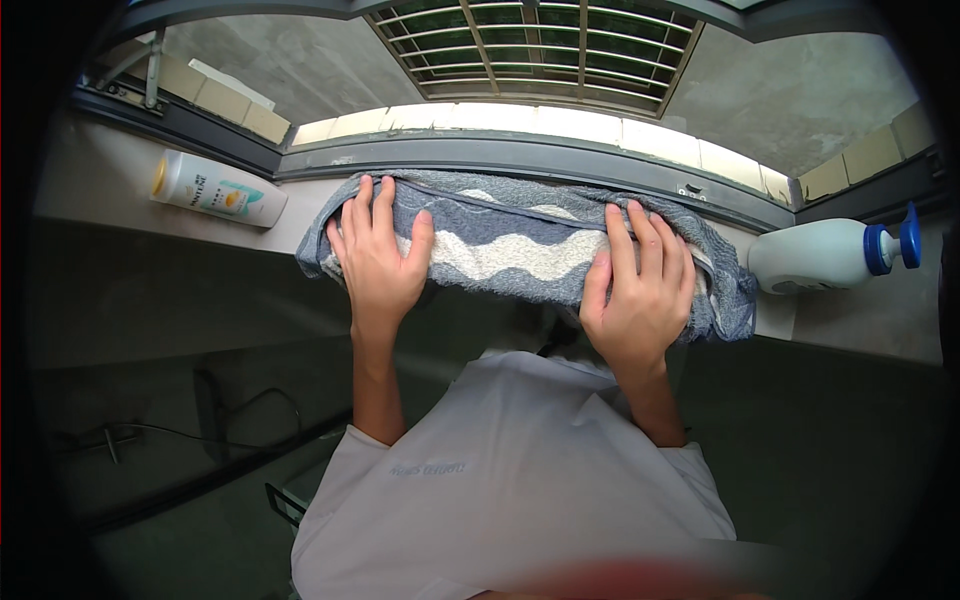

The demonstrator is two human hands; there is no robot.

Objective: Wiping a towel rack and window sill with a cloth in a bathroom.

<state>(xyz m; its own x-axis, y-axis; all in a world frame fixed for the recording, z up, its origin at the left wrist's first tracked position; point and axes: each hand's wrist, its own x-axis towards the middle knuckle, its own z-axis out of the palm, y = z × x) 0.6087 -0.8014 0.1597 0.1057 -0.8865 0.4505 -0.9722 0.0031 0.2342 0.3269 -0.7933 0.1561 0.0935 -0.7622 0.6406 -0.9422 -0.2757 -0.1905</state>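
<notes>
A folded grey-blue towel [500, 216] with wavy white bands lies lengthwise along the window sill, its near edge hanging slightly over. On its left part rests my left hand [382, 252], palm down, fingers stretched toward the far edge and thumb apart. Over the right part lies my right hand [642, 280], also palm down, with its fingers spread and thumb out to the side. Both hands press on the cloth from above; neither appears wrapped around it. The palms' undersides are hidden.
A white bottle with an orange cap [218, 190] lies on the sill [110, 195] at left. At right lies a pale pump bottle [815, 255] with a blue top. Beyond runs the grey window frame [500, 155]. A dark hose [170, 435] shows at lower left.
</notes>
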